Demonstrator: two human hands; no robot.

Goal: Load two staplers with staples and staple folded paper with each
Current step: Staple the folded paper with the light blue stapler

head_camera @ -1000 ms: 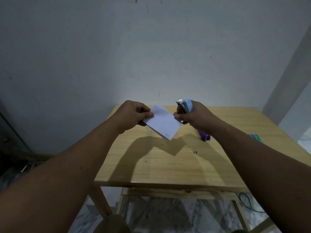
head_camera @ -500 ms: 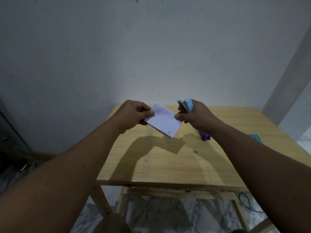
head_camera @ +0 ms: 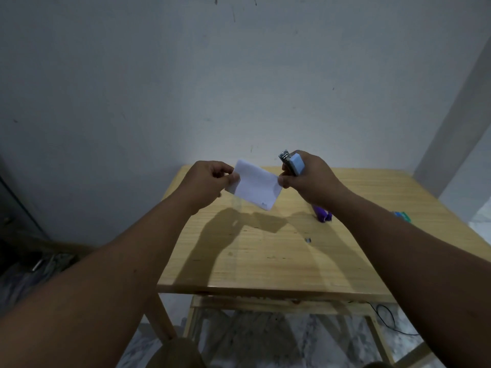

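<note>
— Which step is this?
— Stapling, I'd say: left hand [head_camera: 212, 181] pinches the folded white paper [head_camera: 256, 188] above the wooden table [head_camera: 265, 261]; right hand [head_camera: 310, 179] grips the pale-blue stapler [head_camera: 293, 163] at its edge
— Next?
— Probably seat the paper's edge in the stapler's mouth, then squeeze

A: Body only, quick. Anything worn?
B: The left forearm [head_camera: 111, 274] and right forearm [head_camera: 414, 261] are both bare all the way to the frame edge. Both hands are bare too: left grip [head_camera: 210, 181], right grip [head_camera: 310, 179].
A: Marks?
B: One small dark spot [head_camera: 134, 270] on the left forearm. Lighting's dim, so that's all I can read.
A: Bottom edge?
B: A rounded brownish shape [head_camera: 175, 353] low centre, maybe a knee in brown cloth. It's too dark to be sure. Next.
</note>
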